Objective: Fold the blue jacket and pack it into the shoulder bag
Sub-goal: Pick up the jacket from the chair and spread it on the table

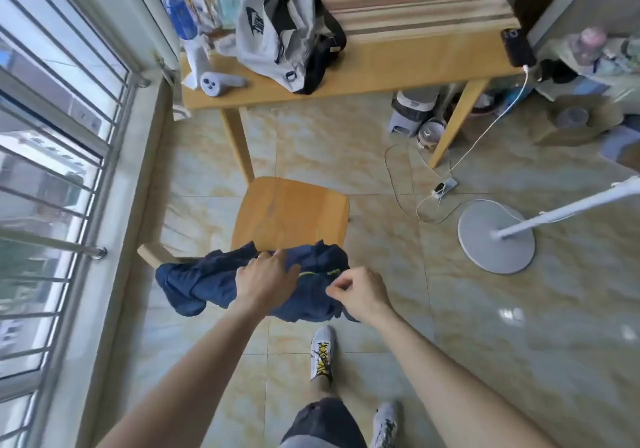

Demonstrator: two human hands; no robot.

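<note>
Tiled floor [485, 361] fills most of the view, with one wooden chair [291, 215] at centre. At its 6 o'clock edge hangs the one blue jacket [207, 281], bunched and unfolded, draped over what looks like the chair back. The left hand [265, 281] lies on the cloth with fingers [277, 257] closed into it; the right hand [360, 293] pinches the fabric by the yellow trim, fingers narrow. At 12 o'clock, well apart, one shoulder bag [287, 35] slumps on the table [381, 66], its mouth partly open. With no flat surface under the jacket, a fold may slip or sag; the limp bag mouth could snag the bundle. Two shoes show below.
</note>
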